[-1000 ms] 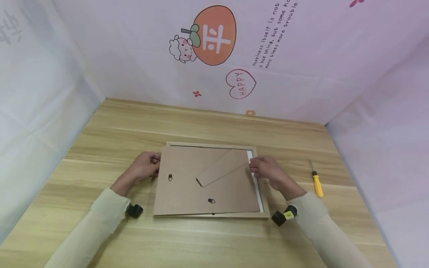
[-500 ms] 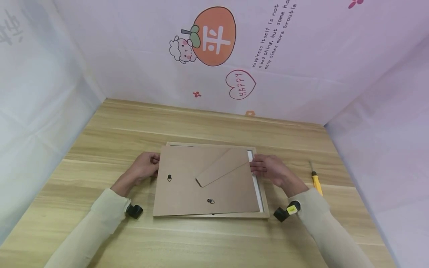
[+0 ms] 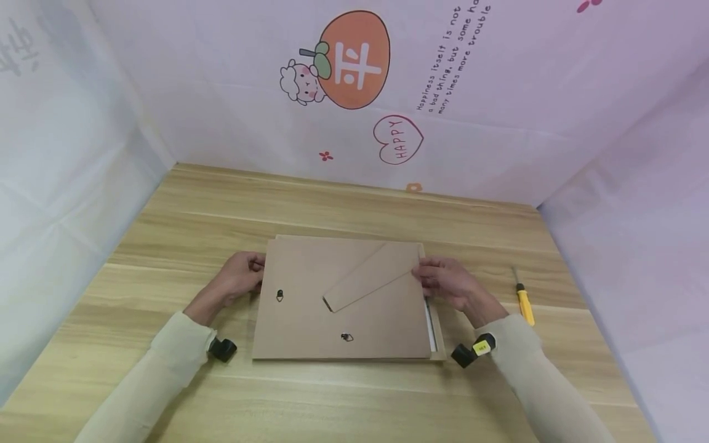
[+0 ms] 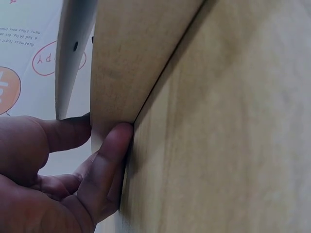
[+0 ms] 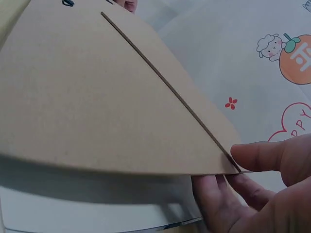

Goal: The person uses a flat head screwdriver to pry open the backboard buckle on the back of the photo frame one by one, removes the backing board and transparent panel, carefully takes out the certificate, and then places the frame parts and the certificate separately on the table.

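Note:
A brown picture-frame backboard (image 3: 299, 326) lies over a light wooden picture frame (image 3: 436, 332), slightly offset from it. Two small dark hanging rings and a flat stand leg (image 3: 360, 283) show on the board. At the right edge, my right hand (image 3: 450, 283) pinches the board, thumb on top and fingers beneath; in the right wrist view this side is raised above a white surface inside the frame. My left hand (image 3: 238, 275) grips the frame's left side. In the left wrist view its thumb (image 4: 68, 133) reaches between board and frame, and a fingertip touches the frame's lower edge.
A yellow-handled screwdriver (image 3: 524, 303) lies on the wooden table (image 3: 343, 406) to the right of my right hand. Printed white cloth (image 3: 232, 104) hangs behind the table and along both sides.
The board's right side has risen, and the board now covers more of the frame, leaving a narrower white strip at the right. My left hand has stayed in place.

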`<state>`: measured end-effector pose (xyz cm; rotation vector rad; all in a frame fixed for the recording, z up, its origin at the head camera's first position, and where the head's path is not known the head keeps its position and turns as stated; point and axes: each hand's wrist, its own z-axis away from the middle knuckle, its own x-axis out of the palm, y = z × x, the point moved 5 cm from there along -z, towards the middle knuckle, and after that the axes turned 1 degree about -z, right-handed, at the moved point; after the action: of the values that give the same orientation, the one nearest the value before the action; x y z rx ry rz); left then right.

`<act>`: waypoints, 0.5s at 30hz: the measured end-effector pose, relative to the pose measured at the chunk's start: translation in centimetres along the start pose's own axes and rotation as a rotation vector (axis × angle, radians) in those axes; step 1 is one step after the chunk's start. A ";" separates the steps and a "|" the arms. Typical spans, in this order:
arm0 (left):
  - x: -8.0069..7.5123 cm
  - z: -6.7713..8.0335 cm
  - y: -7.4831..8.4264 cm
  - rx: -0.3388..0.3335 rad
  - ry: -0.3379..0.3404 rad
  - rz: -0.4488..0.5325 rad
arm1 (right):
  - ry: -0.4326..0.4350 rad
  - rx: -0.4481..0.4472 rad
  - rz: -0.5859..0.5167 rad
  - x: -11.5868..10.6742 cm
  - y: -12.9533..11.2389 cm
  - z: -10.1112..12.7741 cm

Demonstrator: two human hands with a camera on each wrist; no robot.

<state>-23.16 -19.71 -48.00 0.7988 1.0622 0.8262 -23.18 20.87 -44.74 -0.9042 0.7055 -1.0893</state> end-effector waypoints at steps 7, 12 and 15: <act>0.1 0.0 0.1 -0.005 -0.011 0.017 | -0.164 -0.042 -0.050 0.2 0.3 0.5; 0.2 -0.1 -0.1 -0.021 -0.031 0.042 | -0.244 -0.093 -0.051 0.0 0.4 1.4; 0.3 -0.1 -0.1 -0.037 -0.043 0.061 | -0.262 -0.130 -0.069 -0.3 0.1 2.4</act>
<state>-23.20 -19.53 -48.24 0.8178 0.9864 0.8744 -21.24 21.78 -43.68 -1.1660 0.5345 -0.9712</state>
